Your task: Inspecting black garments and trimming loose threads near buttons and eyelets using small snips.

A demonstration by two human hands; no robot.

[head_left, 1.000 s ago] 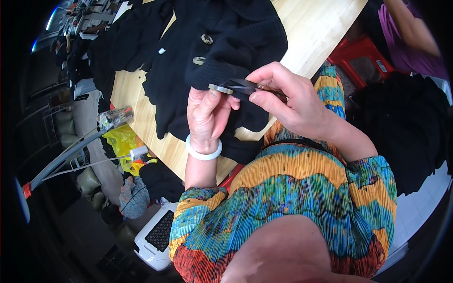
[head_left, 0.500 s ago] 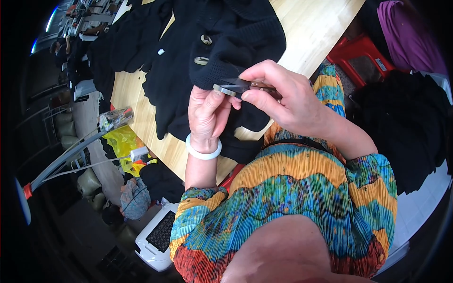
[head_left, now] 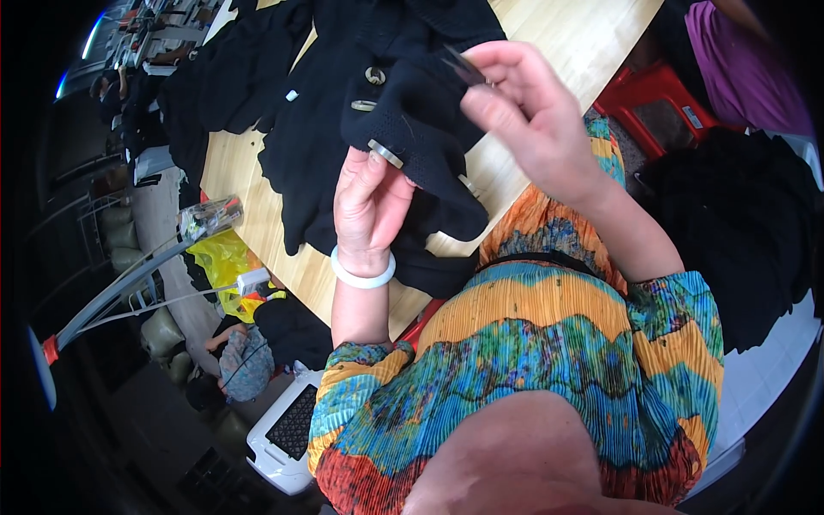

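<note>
My left hand pinches the edge of a black knitted garment at a large button, which stands on its rim by the thumb. Further up the same edge sit a round pale-rimmed button and another button seen nearly edge-on. Up and to the right, my right hand is closed round small dark thread snips, whose blades point to the upper left, apart from the button. The snips' handle is mostly hidden in my fingers.
Under the garment is a light wooden table. A red plastic stool and a black cloth heap are at the right, beside purple clothing. At the left are a lamp arm, a yellow bag and a person.
My right hand has moved the snips up and right, away from the button. My left hand has shifted slightly left and down, still pinching the garment.
</note>
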